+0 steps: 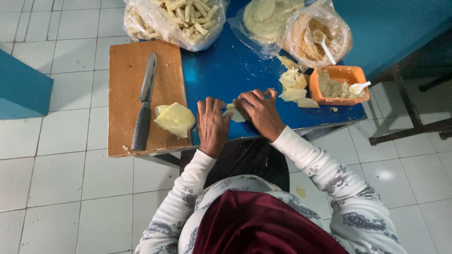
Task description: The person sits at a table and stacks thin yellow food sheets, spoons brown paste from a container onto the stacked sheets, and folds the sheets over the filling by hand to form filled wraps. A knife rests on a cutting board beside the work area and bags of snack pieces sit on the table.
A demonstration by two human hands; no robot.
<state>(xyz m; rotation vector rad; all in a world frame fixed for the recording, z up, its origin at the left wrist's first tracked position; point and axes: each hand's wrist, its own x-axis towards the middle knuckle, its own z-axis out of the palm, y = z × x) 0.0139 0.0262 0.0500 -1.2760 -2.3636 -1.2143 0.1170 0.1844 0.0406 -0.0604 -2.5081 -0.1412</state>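
Note:
Both my hands rest on a blue table (226, 70), pressing a pale yellow wrapper piece (234, 113) between them. My left hand (212, 126) lies flat, fingers on the wrapper's left edge. My right hand (260, 112) covers most of the wrapper with curled fingers. Whether there is filling inside is hidden. A stack of folded pale wrappers (175, 119) lies on a wooden cutting board (127, 75) just left of my left hand. A black-handled knife (144, 103) lies lengthwise on the board.
Loose wrapper triangles (293, 84) sit beside an orange tub of filling (340, 86) with a white spoon (360, 86). At the back stand bags of rolled sticks (174, 19), round wrappers (263, 19) and crumbs (315, 40). White tiled floor surrounds the table; a dark bench (414, 108) is at right.

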